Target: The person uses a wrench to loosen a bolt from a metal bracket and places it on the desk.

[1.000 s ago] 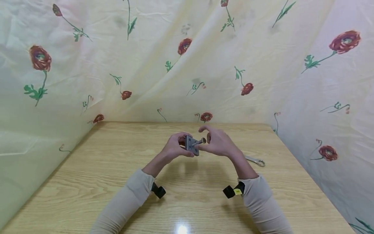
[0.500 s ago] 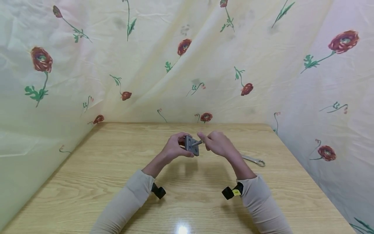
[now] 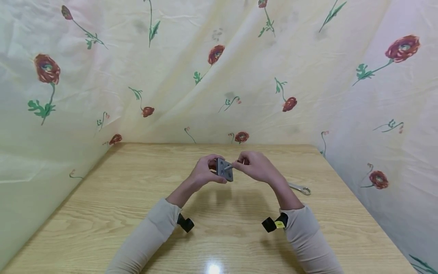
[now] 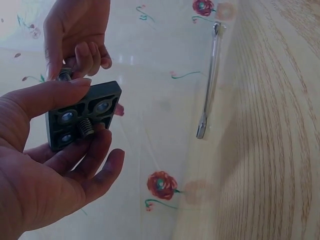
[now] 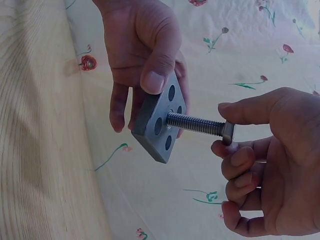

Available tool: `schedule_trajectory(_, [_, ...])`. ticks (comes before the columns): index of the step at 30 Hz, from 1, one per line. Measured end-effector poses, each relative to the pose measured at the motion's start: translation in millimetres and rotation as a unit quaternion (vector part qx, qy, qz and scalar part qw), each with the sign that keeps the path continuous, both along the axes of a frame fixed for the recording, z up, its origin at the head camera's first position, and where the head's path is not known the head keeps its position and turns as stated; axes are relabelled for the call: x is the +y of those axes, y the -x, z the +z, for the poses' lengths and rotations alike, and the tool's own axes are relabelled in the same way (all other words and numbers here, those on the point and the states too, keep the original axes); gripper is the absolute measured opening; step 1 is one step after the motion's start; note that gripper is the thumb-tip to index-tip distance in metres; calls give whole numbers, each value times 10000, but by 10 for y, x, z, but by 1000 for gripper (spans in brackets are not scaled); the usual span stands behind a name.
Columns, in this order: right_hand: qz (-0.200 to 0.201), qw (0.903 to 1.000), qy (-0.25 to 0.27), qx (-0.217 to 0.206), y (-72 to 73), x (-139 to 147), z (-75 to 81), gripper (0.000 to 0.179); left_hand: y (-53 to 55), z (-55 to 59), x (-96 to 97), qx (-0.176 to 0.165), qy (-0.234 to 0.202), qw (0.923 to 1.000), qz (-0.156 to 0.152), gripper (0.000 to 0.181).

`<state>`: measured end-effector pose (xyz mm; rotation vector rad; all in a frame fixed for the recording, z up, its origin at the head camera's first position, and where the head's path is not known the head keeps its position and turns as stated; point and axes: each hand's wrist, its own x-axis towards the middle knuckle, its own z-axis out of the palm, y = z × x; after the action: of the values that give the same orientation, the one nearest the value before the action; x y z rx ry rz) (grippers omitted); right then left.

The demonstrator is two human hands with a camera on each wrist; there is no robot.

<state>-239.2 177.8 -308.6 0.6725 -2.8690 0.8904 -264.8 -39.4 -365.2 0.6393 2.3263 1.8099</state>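
In the head view, we are gripping the square plate (image 3: pixel 220 174) by its left side in our left hand (image 3: pixel 204 171), above the table (image 3: pixel 137 182), and pinching the bolt (image 3: pixel 229 167) from the right with our right hand (image 3: pixel 256 166). A wrench (image 3: pixel 301 188) is lying farther right, partly hidden by the forearm.

In the left wrist view, the threaded tip (image 4: pixel 86 127) is poking through the ribbed back, so we are probably working an engaged thread; which way, we cannot tell. We should be bracing the plate firmly — and holding the left fingertips clear of that tip.

In the right wrist view, our thumb and forefinger are pinching the hex head (image 5: pixel 228 133). We should be rolling it in short, light turns, square to the face — sideways pull could be binding the thread.
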Motion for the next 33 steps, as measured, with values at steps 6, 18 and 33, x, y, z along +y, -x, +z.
schedule_trajectory(6, [-58, 10000, 18, 57, -4, 4, 11, 25, 8, -12, 1, 20, -13, 10000, -65, 65])
schedule_trajectory(18, [245, 9943, 57, 1032, -18, 1, -12, 20, 17, -18, 5, -34, -4, 10000, -94, 65])
schedule_trajectory(33, [-499, 9956, -285, 734, -34, 1, 10, 41, 7, -20, 1, 24, -62, 9999, -119, 64])
